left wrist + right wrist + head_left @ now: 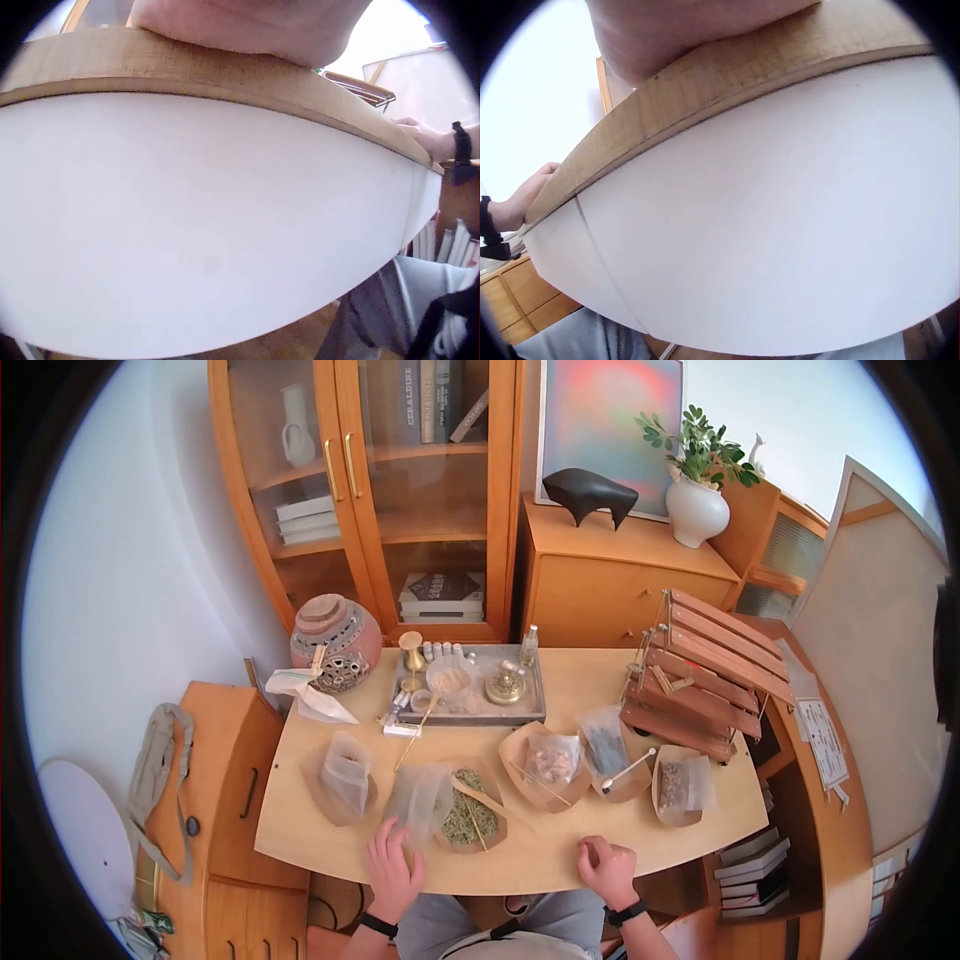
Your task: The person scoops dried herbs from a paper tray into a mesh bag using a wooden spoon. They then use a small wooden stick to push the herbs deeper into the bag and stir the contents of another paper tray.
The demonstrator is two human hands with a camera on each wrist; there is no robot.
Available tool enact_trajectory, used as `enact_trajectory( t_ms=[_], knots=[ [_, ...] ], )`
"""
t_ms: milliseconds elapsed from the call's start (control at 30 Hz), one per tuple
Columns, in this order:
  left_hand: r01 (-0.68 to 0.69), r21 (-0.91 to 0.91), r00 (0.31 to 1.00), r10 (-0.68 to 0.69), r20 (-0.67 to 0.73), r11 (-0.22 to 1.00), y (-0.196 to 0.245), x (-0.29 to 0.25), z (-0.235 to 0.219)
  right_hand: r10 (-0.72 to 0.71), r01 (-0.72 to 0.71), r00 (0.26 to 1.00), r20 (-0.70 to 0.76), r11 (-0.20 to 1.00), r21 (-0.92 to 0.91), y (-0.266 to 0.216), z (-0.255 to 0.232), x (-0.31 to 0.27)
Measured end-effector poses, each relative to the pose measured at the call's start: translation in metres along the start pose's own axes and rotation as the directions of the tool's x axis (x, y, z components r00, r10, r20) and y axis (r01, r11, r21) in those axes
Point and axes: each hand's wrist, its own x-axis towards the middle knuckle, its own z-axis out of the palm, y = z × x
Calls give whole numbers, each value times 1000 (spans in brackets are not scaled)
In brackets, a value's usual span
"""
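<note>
My left hand (393,868) rests on the front edge of the table (530,865), fingers relaxed and holding nothing. Just beyond its fingertips lies a translucent bag (415,800), beside a paper tray of dried green herbs (465,822) with a wooden spoon (480,798) and a thin stick across it. My right hand (607,870) lies on the same edge further right, fingers loosely curled round nothing. Nearest beyond it are a tray with a bag of pale pinkish pieces (553,760) and a white-tipped stick (630,770). Both wrist views show mostly the table's edge and white front panel (187,210).
A grey tray (470,718) at the back holds a brass goblet (411,650), small bottles and a brass bowl (505,683). A patterned clay jar (335,640) stands at back left, a slatted wooden rack (700,680) at back right. More bagged trays include one with brown bits (682,785).
</note>
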Motion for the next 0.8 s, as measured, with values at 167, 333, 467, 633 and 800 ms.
enact_trajectory(
  t_ms=[167, 333, 467, 633, 800],
  knots=[
    [8, -51, 999, -10, -35, 999, 7, 15, -10, 10, 1, 996, -84, 992, 129, -33, -19, 30],
    [98, -701, 971, -221, -87, 706, 45, 76, -28, -264, 314, 931, -251, 931, 184, -121, -68, 84],
    [523, -617, 800, 90, 593, -589, 103, 109, -28, -568, 617, 780, -262, 767, 176, -178, -53, 94],
    [449, -608, 866, 149, 478, -655, 120, 107, -31, -539, 543, 834, 114, 840, 0, -122, -4, 127],
    [310, -807, 907, -98, 409, -503, 109, 116, -26, -272, 287, 952, -142, 952, 101, -150, -21, 112]
  ],
)
